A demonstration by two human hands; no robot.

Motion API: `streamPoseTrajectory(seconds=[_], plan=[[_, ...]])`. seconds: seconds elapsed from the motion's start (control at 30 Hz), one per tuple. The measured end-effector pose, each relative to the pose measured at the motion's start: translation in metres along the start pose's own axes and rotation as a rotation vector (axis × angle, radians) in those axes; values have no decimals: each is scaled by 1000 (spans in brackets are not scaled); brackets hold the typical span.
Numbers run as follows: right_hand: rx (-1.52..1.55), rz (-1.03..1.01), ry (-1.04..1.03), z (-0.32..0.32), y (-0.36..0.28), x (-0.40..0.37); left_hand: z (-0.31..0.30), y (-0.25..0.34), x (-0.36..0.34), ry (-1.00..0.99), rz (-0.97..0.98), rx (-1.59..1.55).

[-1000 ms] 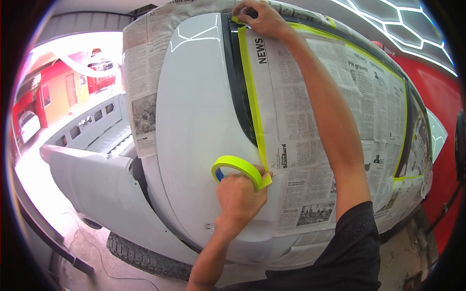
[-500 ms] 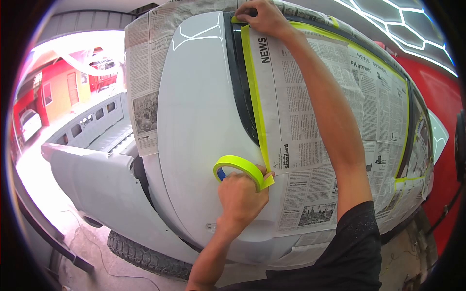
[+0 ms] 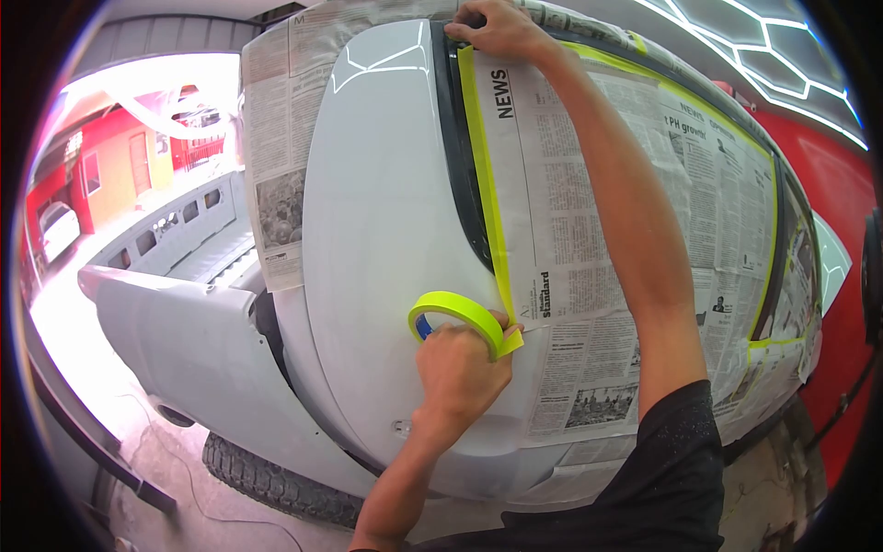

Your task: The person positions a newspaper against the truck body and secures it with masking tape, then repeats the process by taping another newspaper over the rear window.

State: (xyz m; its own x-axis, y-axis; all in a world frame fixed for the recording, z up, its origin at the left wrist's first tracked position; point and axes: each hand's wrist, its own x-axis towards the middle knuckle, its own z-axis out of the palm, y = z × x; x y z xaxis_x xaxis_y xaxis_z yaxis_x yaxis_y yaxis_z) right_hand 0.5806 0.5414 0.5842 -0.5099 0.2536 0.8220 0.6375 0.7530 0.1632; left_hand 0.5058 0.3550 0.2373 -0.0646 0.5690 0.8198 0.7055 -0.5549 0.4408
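Note:
My left hand (image 3: 463,366) is closed around a roll of yellow-green masking tape (image 3: 457,304), low beside the window. A short flap of tape sticks out past its fingers. From there a tape strip (image 3: 486,189) runs up along the edge of the newspaper (image 3: 561,193) covering the side window. My right hand (image 3: 501,28) is up at the window's top corner, fingers curled and pinched against the black window trim (image 3: 457,120). Whatever lies between those fingertips is hidden. Left of the trim is the pale grey rear pillar of the vehicle's cab (image 3: 377,202).
More newspaper (image 3: 276,156) hangs over the back of the cab. The truck bed (image 3: 175,304) extends left above a tyre (image 3: 276,483). A cable (image 3: 198,488) lies on the floor. Red wall (image 3: 800,166) and hexagonal lights (image 3: 773,55) are at right.
The yellow tape end showing at my right fingertips is no longer visible, and those fingers have shifted slightly at the corner. My left hand still holds the roll in nearly the same spot.

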Motion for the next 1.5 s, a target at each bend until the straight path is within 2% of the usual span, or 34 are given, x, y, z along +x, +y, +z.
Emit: streamPoseTrajectory(seconds=[0.33, 0.73, 1.13, 1.5], plan=[[-19, -11, -1, 4, 7, 4, 1, 0, 0, 2, 1, -9], [163, -125, -21, 6, 26, 7, 0, 2, 2, 0, -2, -2], [92, -48, -3, 1, 22, 6, 1, 1, 2, 14, 7, 9], [167, -3, -22, 4, 13, 7, 2, -1, 0, 18, 2, -5]])
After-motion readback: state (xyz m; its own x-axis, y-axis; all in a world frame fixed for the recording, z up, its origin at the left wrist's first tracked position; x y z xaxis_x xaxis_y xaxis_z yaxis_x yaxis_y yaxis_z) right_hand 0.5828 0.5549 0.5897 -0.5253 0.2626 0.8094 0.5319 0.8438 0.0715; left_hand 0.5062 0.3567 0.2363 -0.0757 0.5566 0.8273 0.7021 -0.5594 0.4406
